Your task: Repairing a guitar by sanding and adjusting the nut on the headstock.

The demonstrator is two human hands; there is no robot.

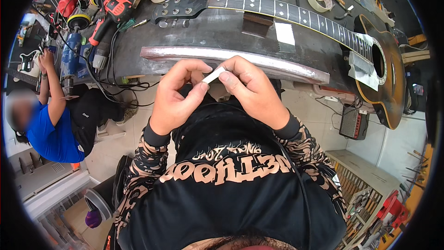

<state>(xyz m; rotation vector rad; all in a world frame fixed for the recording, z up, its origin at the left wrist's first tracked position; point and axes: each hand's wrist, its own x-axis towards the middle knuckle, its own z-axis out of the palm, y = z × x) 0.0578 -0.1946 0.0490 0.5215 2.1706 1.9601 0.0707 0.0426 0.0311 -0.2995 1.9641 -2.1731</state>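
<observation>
Between my two hands is a small white strip (pixel 213 74), straight and narrow, like a guitar nut blank. My left hand (pixel 176 95) pinches its lower left end between thumb and fingers. At the upper right end, the thumb and fingers of my right hand (pixel 255 89) grip it too. Just beyond my hands, along the bench edge, lies a long sanding bar (pixel 194 54) covered in white dust. Farther back an acoustic guitar (pixel 393 71) lies across the bench, its neck (pixel 277 8) pointing left on a dark support block (pixel 257 23). Tape and paper cover spots near its soundhole.
Red and blue power tools (pixel 118 7) with cables crowd the bench's left side. Tape rolls (pixel 319 0) and hand tools line the back. A co-worker in a blue shirt (pixel 55 132) works at far left. A small amplifier (pixel 354 122) and a tool rack (pixel 365 194) stand right.
</observation>
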